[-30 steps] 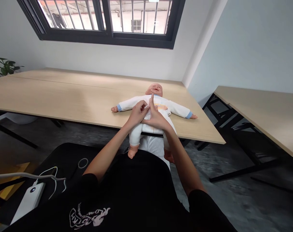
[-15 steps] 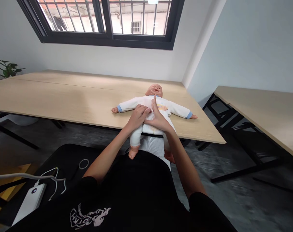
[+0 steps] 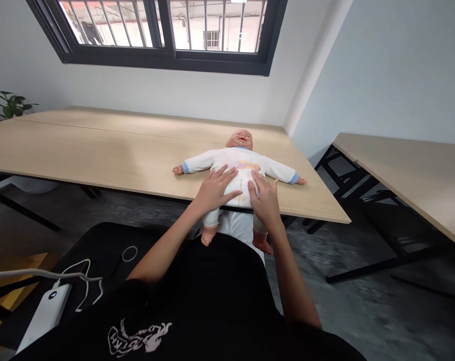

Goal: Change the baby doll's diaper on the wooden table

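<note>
A baby doll [image 3: 233, 159] in a white outfit with blue cuffs lies on its back on the wooden table [image 3: 148, 160], arms spread wide and legs hanging over the front edge. My left hand [image 3: 216, 188] lies flat on the left side of the doll's lower belly, fingers spread. On the right side of the doll's belly and hip rests my right hand [image 3: 264, 198], its fingers apart too. Neither hand grips anything. Between them shows the white cloth of the outfit's front. Part of each doll leg is hidden behind my hands.
A second table [image 3: 408, 175] stands to the right across a gap. On the black chair [image 3: 107, 240] at lower left are a bead bracelet [image 3: 130, 254] and a white power bank [image 3: 47, 313] with a cable. A window [image 3: 167, 57] and a plant [image 3: 11, 104] are behind.
My hands, close together over the middle of the doll's belly before, have moved apart. The right hand has turned down and right onto the doll's hip; the left now lies flatter.
</note>
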Tool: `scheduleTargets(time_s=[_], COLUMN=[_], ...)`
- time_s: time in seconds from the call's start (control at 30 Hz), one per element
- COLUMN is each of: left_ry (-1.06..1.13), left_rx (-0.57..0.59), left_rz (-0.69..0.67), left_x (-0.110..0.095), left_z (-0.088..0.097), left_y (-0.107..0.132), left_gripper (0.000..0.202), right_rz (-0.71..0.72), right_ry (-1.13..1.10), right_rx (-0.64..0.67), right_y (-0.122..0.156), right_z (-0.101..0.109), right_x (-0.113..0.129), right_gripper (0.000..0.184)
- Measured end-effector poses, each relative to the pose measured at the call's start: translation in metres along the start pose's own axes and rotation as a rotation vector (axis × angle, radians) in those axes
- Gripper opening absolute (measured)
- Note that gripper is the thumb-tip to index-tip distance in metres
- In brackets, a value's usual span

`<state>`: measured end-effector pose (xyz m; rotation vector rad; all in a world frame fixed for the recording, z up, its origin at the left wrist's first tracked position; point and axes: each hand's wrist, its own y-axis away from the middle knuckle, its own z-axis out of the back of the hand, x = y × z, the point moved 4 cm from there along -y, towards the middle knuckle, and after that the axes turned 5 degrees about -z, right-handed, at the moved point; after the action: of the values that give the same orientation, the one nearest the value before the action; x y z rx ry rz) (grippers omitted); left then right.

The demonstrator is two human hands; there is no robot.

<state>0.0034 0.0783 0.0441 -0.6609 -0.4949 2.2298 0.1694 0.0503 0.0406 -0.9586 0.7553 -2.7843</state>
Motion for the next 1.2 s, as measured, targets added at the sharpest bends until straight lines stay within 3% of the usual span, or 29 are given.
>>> scheduleTargets(time_s=[0.17,0.27,0.4,0.5,0.57,0.63,0.73,0.87,1.07,1.2], left_ry=[0.071,0.119,0.151,0.167,0.156,0.132,0.085,-0.014,-0.105,-0.095], left_rx=[0.035,-0.004,-0.171,-0.334,-0.384,-0.351,-0.176,0.001,0.099,0.050], left_rz=[-0.031,-0.047,-0.034,0.008,0.031,0.042,0.050,0.037,0.018,0.022], left_x=[0.010,0.012,0.005,0.001,0.003,0.005,0.004,-0.014,-0.023,-0.016], left_z=[0.004,0.006,0.006,0.009,0.011,0.012,0.011,0.008,0.003,0.004], left_y=[0.004,0.010,0.025,0.039,0.044,0.042,0.029,0.004,-0.017,-0.018], left_gripper=[0.066,0.065,0.059,0.055,0.054,0.058,0.061,0.059,0.059,0.068], right_rz=[0.079,0.078,0.058,0.056,0.065,0.077,0.089,0.101,0.106,0.107], right_ry=[0.096,0.101,0.020,-0.109,-0.148,-0.147,-0.127,-0.099,-0.064,-0.056], right_rx=[-0.003,-0.033,-0.127,-0.240,-0.283,-0.284,-0.258,-0.229,-0.249,-0.262], right_y=[0.022,0.036,0.052,0.058,0.060,0.060,0.060,0.060,0.061,0.062], right_z=[-0.003,-0.002,0.000,0.003,0.006,0.009,0.012,0.014,0.012,0.009], right_x=[-0.008,-0.014,-0.019,-0.016,-0.013,-0.011,-0.010,-0.011,-0.009,-0.007], right_gripper=[0.058,0.058,0.053,0.040,0.033,0.030,0.029,0.028,0.028,0.026])
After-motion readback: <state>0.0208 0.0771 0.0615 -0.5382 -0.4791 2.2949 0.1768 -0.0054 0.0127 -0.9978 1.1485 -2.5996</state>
